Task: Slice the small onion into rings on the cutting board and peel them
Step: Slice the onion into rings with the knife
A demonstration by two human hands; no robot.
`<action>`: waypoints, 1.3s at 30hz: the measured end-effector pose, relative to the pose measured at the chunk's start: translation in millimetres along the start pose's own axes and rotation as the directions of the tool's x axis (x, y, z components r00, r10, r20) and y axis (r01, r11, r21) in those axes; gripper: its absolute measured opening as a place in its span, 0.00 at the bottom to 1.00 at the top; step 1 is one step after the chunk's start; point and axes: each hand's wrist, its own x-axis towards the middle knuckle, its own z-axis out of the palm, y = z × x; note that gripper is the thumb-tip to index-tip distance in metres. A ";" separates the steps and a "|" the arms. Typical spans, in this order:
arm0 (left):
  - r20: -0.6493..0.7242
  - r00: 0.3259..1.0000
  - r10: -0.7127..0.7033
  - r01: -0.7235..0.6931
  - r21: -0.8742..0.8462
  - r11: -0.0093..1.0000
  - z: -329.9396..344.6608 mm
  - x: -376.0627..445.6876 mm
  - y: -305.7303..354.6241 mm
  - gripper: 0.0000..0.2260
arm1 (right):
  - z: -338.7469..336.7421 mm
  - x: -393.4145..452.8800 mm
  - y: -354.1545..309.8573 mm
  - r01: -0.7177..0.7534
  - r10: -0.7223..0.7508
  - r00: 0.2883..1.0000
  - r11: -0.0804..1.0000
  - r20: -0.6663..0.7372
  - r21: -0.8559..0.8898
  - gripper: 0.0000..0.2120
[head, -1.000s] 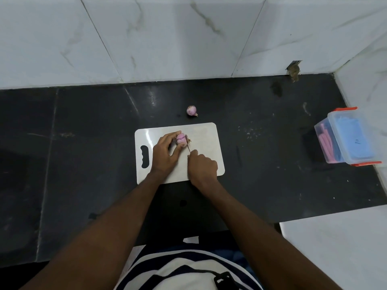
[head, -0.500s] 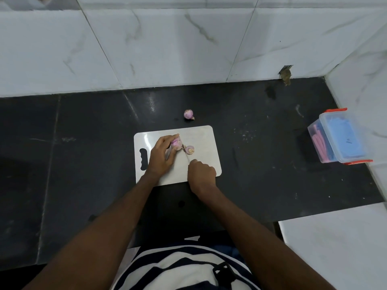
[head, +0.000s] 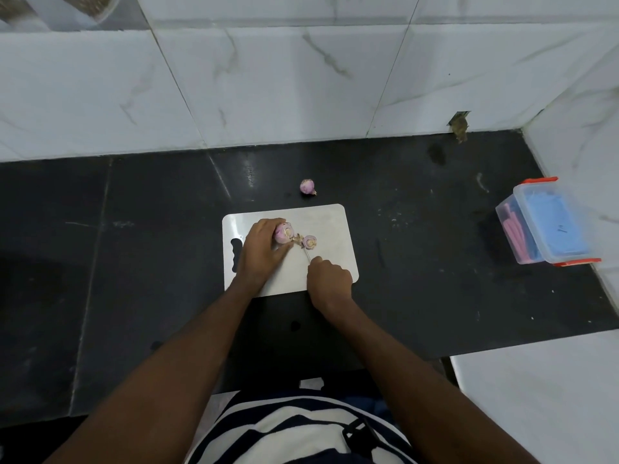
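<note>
Small onion [head: 284, 233] on the white cutting board [head: 330, 226], gripped by the left hand [head: 259, 254], fingers curled over its top and far side, thumb against its near side, cut face turned toward the right hand [head: 330, 281]. Just right of that cut face, a severed end piece [head: 309, 242] lying flat on the board, pale core ringed in purple, with a scrap of dry brown skin [head: 297, 238] between it and the onion. Right hand fisted around a knife handle, hidden inside the fist; only a thin sliver of blade [head: 306, 253] showing beyond the knuckles, its tip reaching to the near edge of the end piece. Whether the blade touches the piece, impossible to tell. Board with a handle slot [head: 235, 254] at its left end, just left of the left wrist, lying on a dark desk [head: 134, 262]. Beyond the hands, off the board on the desk, a second small onion [head: 307, 186], whole and unpeeled. Well to the right of the right hand, near the side wall, a clear plastic box with orange clips [head: 546, 222], blue and pink contents inside. White marbled tile wall [head: 268, 88] behind the desk. Nearest the camera, between the forearms, a striped shirt [head: 294, 430].
</note>
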 end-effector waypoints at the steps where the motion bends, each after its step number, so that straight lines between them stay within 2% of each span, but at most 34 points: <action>1: -0.006 1.000 -0.017 0.017 -0.015 1.000 -1.8 -0.2 -3.0 0.20 | -0.1 0.1 0.5 -0.003 0.003 1.000 1.000 0.001 0.001 0.07; 4: -0.084 0.988 -0.133 0.124 -0.107 0.986 -8.8 -5.7 -5.9 0.20 | 0.7 -1.0 3.2 -0.016 0.016 1.000 1.000 -0.003 0.011 0.07; 8: -0.214 0.948 -0.237 0.190 -0.216 0.958 -15.4 -10.5 -6.6 0.20 | 2.2 -0.7 4.5 -0.022 0.023 1.000 0.999 -0.020 0.024 0.06; 12: -0.152 0.952 -0.267 0.222 -0.262 0.939 -11.4 -8.5 -2.2 0.22 | 2.6 -2.7 7.5 0.003 0.004 0.997 0.997 -0.078 0.080 0.12; 15: -0.065 0.951 -0.302 0.260 -0.362 0.895 -3.6 -6.0 10.9 0.19 | 2.4 -9.2 11.5 0.012 0.012 0.988 0.987 -0.152 0.161 0.16; 19: 0.012 0.960 -0.279 0.261 -0.389 0.883 7.6 -3.2 23.6 0.17 | -1.2 -13.0 13.2 0.008 0.039 0.982 0.970 -0.186 0.244 0.17; 25: 0.091 0.975 -0.205 0.222 -0.285 0.932 12.5 -2.9 1.2 0.20 | -3.5 -8.0 9.8 0.002 0.028 0.988 0.982 -0.154 0.189 0.18; 30: -0.015 0.999 -0.048 0.044 -0.214 0.976 14.4 -3.1 -0.5 0.18 | -1.9 -7.4 1.7 0.025 0.003 0.986 0.985 -0.165 0.170 0.19; 39: -0.052 0.999 0.005 -0.017 -0.225 0.974 19.0 -1.5 0.2 0.17 | -7.8 9.1 -5.6 0.019 -0.002 0.991 0.992 -0.137 0.126 0.25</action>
